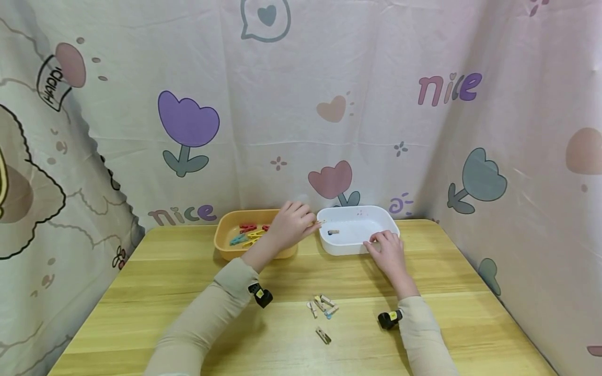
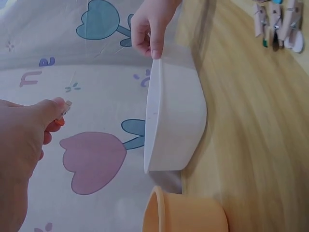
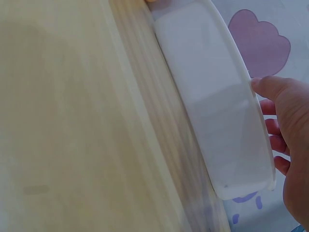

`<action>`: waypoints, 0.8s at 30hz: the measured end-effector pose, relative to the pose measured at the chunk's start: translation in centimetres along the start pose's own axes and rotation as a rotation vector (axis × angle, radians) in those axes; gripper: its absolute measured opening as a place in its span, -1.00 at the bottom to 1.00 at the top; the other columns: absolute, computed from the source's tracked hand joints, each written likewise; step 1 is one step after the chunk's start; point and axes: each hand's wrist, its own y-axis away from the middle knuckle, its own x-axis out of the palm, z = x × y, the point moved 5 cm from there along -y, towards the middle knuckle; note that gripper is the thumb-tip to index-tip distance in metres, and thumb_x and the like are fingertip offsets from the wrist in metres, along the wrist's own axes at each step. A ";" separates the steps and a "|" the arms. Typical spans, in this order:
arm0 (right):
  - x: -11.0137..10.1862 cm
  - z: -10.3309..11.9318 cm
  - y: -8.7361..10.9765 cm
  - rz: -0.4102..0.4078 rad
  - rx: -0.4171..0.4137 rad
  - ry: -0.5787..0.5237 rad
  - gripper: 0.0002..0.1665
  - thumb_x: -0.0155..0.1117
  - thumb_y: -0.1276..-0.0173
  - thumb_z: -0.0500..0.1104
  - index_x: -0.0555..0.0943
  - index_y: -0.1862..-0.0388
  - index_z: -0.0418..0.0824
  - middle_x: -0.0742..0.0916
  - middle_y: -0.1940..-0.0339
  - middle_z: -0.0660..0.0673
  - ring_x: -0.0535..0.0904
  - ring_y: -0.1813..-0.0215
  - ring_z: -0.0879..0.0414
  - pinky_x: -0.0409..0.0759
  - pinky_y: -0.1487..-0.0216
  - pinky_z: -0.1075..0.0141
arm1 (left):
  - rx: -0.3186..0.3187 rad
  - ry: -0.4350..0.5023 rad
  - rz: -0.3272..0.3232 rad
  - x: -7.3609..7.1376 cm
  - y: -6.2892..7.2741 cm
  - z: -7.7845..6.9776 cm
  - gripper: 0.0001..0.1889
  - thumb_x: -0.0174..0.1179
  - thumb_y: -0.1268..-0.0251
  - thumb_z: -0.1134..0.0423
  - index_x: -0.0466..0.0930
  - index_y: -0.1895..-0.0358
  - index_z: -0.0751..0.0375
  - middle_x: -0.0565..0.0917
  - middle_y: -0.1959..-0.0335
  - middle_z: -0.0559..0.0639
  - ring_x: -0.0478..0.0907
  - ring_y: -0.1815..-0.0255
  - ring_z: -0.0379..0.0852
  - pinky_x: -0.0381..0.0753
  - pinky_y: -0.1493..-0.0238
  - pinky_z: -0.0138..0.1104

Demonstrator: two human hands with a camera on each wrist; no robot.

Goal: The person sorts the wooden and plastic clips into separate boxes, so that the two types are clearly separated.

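Note:
My left hand [image 1: 292, 227] pinches a small wooden clothespin [image 2: 66, 106] with an orange bit on it, held in the air between the two containers. My right hand [image 1: 388, 250] grips the near rim of the white container [image 1: 350, 249] at its right end, thumb on the rim and fingers over the inner side. Inside that container lies one small clothespin [image 1: 333, 232] with a dark end. The yellow container [image 1: 230, 254], partly behind my left arm, holds several red, yellow and blue-green plastic clothespins [image 1: 239, 239].
On the wooden table [image 1: 169, 292], between my forearms, lies a small cluster of wooden clothespins [image 1: 327, 301] with coloured bits. A single clothespin [image 1: 323, 335] lies nearer the front. A printed curtain [image 1: 282, 104] hangs right behind the containers and along both sides.

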 end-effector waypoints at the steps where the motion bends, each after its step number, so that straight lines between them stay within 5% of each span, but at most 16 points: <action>1: 0.0 0.0 0.0 0.001 0.000 0.001 -0.73 0.35 -0.28 0.00 0.59 0.31 -0.19 0.60 0.21 -0.18 0.43 0.04 -0.14 0.30 -0.10 -0.05 | -0.009 0.000 0.002 0.2 -0.1 0.1 -0.77 0.27 -0.27 -0.03 0.67 0.37 0.02 0.65 0.36 -0.12 0.52 0.21 -0.08 0.44 0.16 -0.26; 16: 0.0 -0.2 0.0 0.008 0.002 -0.001 -0.73 0.35 -0.28 0.00 0.59 0.30 -0.17 0.60 0.20 -0.17 0.43 0.04 -0.14 0.29 -0.10 -0.05 | -0.137 0.061 0.034 2.9 -2.0 0.9 -0.78 0.23 -0.32 -0.04 0.67 0.34 0.00 0.63 0.33 -0.14 0.49 0.19 -0.12 0.40 0.17 -0.29; 24: 0.1 -0.2 0.0 0.017 0.009 -0.003 -0.73 0.35 -0.29 0.01 0.59 0.29 -0.17 0.60 0.18 -0.17 0.43 0.03 -0.14 0.29 -0.10 -0.05 | -0.264 0.096 0.106 4.8 -1.9 1.7 -0.77 0.23 -0.31 -0.04 0.70 0.31 0.01 0.62 0.30 -0.11 0.47 0.15 -0.08 0.41 0.17 -0.25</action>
